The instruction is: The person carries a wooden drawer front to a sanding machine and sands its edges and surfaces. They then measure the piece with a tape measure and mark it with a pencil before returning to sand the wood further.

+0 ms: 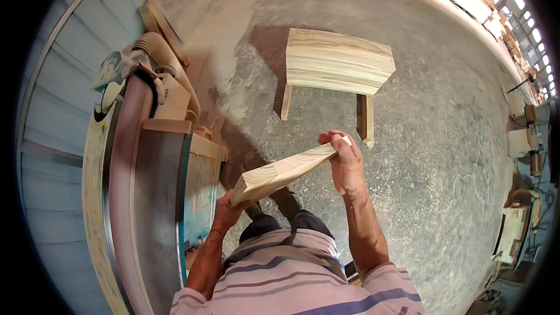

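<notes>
A pale wooden board [286, 169] is held tilted in front of my body, its left end lower and nearer to me. My left hand [226, 212] grips that left end from below and outside. At the far right end, my right hand [345, 160] is closed around the board, with the thumb near its tip. Beyond it, a stack of similar pale boards [338, 61] rests on two wooden supports [366, 118] on the floor.
Close on my left stands a belt sander with a reddish-brown belt [127, 140] and a grey metal table [156, 181]. A ribbed hose [153, 42] curves behind it beside a pale blue wall [64, 87]. More machinery and wood [513, 230] line the far right.
</notes>
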A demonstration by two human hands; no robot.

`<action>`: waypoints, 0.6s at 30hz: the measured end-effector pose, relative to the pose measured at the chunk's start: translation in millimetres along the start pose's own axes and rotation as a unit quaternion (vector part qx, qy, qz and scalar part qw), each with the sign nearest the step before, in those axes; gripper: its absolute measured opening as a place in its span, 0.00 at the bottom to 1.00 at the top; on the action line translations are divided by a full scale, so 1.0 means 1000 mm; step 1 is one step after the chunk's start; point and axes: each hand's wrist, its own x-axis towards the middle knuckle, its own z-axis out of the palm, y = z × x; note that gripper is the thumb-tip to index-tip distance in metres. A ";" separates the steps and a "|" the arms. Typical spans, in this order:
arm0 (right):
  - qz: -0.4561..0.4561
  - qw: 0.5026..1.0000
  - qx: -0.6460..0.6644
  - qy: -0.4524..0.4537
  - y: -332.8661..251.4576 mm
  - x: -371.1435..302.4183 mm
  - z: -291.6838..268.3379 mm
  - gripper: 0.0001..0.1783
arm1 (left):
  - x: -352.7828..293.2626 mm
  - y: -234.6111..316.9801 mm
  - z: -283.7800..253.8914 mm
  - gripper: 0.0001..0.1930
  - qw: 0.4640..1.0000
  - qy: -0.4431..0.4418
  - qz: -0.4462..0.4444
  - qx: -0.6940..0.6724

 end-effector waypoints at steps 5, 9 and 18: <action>0.035 0.997 0.072 0.023 0.004 0.001 -0.004 0.22 | -0.005 -0.006 -0.004 0.13 0.999 0.012 0.007 0.043; 0.031 0.996 0.086 0.018 0.001 -0.002 -0.005 0.25 | -0.006 0.005 0.000 0.13 1.000 0.000 -0.018 -0.004; -0.002 1.000 0.019 -0.001 -0.005 -0.005 -0.005 0.23 | -0.001 -0.003 0.006 0.13 1.000 -0.002 -0.012 -0.015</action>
